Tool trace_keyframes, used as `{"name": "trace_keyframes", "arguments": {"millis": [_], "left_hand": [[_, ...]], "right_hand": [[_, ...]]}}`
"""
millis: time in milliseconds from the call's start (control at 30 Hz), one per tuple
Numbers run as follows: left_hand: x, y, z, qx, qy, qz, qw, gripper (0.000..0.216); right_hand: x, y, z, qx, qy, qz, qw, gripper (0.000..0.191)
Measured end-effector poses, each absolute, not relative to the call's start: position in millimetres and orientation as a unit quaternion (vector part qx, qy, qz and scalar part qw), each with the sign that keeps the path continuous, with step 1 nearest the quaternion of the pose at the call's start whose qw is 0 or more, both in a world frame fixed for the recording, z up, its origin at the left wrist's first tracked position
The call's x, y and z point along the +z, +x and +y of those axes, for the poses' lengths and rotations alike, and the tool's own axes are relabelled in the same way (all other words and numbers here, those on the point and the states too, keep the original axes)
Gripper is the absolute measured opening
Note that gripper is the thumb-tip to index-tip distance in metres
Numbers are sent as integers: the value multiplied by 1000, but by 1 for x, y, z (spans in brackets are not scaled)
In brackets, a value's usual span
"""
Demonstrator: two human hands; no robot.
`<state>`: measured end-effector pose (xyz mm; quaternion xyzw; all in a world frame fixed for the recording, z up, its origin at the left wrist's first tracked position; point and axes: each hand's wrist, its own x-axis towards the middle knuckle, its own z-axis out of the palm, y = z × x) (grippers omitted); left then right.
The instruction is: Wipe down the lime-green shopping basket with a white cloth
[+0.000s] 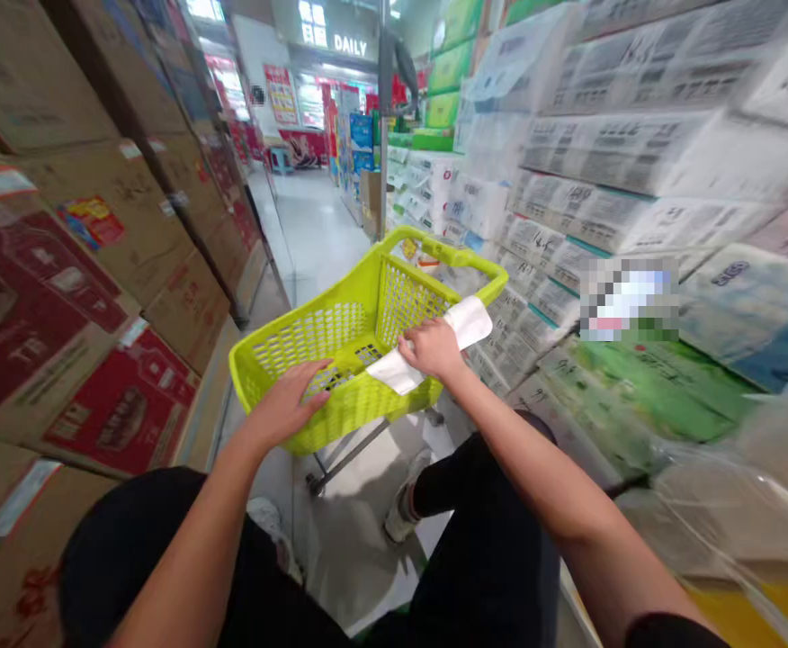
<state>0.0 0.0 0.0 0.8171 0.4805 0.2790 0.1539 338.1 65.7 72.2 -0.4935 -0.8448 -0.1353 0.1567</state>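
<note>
A yellow-green shopping cart (313, 333) with a perforated basket stands in front of me, turned at an angle. My right hand (433, 349) is closed around a white sheet, perhaps paper (470, 322), at the basket's near right rim. The sheet sticks out on both sides of the fist and lies over the rim. On the near left rim rests my left hand (291, 400), its fingers stretched out over the basket and the thumb apart. Through the basket's floor, slots show; no goods are visible in it.
Stacked cardboard cartons (117, 387) line the left side closely. Wrapped paper packs (589, 144) pile up on the right, with green packs (650, 382) lower down. A metal pole (384, 135) rises beyond the cart. The pale aisle floor (319, 207) runs ahead toward a "DAILY" sign (350, 45).
</note>
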Motion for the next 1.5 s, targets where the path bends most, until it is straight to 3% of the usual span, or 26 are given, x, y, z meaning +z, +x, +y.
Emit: {"name": "trace_keyframes", "arguments": {"millis": [133, 333, 467, 600, 933, 1100, 1267, 1500], "left_hand": [[11, 19, -2, 307, 823, 462, 121, 85], [5, -2, 12, 282, 784, 528, 165, 77], [1, -27, 24, 271, 758, 562, 190, 74], [3, -31, 28, 291, 758, 549, 198, 69], [8, -15, 19, 323, 758, 542, 164, 61], [8, -29, 29, 271, 696, 650, 139, 56], [9, -27, 35, 254, 711, 640, 142, 53], [16, -2, 24, 311, 773, 543, 106, 49]], "right_hand": [[45, 278, 29, -108, -448, -875, 150, 48], [30, 252, 13, -103, -370, -901, 199, 46], [51, 307, 38, -151, -449, -864, 167, 52], [67, 352, 56, -198, -494, -829, 173, 47], [20, 238, 4, -142, -443, -852, 240, 46], [48, 297, 24, -143, -459, -855, 195, 46], [75, 373, 52, -236, -532, -790, 193, 40], [35, 292, 27, -196, -521, -795, 238, 38]]}}
